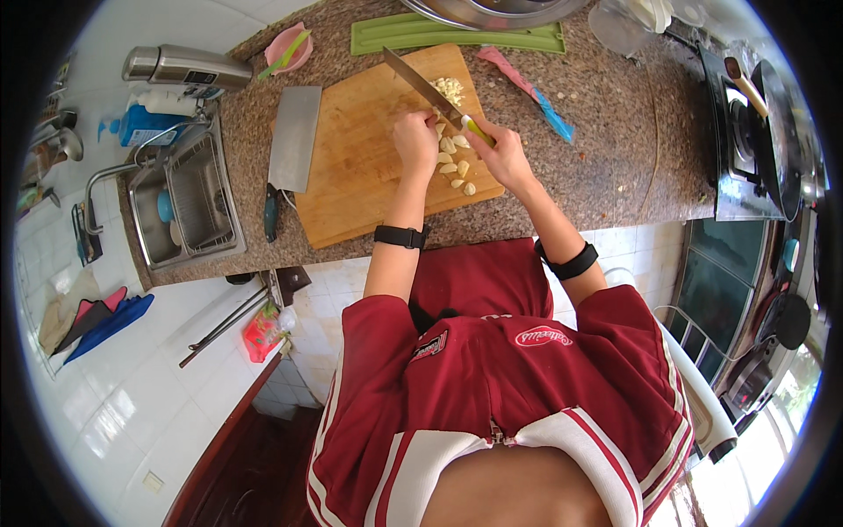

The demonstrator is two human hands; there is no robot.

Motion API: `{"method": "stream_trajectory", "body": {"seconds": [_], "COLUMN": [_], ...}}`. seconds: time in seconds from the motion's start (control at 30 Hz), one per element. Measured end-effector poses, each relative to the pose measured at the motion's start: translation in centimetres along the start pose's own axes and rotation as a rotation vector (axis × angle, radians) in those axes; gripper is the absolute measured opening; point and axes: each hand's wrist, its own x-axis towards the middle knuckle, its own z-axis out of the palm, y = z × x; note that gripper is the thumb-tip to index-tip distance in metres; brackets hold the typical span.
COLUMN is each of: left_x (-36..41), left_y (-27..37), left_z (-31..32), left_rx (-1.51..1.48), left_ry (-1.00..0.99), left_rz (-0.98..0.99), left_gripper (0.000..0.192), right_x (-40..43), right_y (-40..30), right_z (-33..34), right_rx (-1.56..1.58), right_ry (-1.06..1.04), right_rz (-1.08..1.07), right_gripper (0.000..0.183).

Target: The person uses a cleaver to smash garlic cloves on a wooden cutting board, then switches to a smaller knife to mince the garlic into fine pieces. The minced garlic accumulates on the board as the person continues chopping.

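Observation:
My right hand grips the yellow-green handle of a kitchen knife, whose blade points up and left over a wooden cutting board. Close to the blade's near part, my left hand rests on the board with its fingers curled; whether it pinches a garlic clove there is hidden. Several peeled garlic cloves lie between and below the hands. Beyond the blade sits a small heap of chopped garlic. A wide cleaver with a dark handle lies along the board's left edge.
At left are a steel sink, a steel flask and a pink bowl. A green tray and a metal basin stand behind the board. Right of it lies a pink-and-blue wrapper; a gas stove is farther right.

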Motion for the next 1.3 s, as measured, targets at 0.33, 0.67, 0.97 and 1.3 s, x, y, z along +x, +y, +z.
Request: {"method": "stream_trajectory", "body": {"seconds": [0.33,0.67,0.97,1.3], "left_x": [-0.4,-0.8,-1.2,-1.3], "left_y": [-0.4,0.7,-0.5,-0.8], "left_z": [0.5,0.0,0.5,0.8], "left_rx": [-0.032,-0.044,-0.107,-0.158], "left_ry": [0.020,0.041,0.107,0.133], "left_rz": [0.022,-0.150,0.011,-0.066], "left_gripper": [0.010,0.005,0.007,0.009], "right_x": [2.3,0.7,1.6,0.3], "right_y": [-0.4,0.2,-0.6,-0.5], "right_z": [0.3,-0.5,1.1,0.2], "right_rx": [-0.008,-0.033,-0.100,-0.061], "right_ry": [-0.043,-0.041,-0.020,-0.017], "right_rz": [-0.025,-0.002,-0.094,0.016], "right_gripper": [0.033,0.032,0.032,0.029]}}
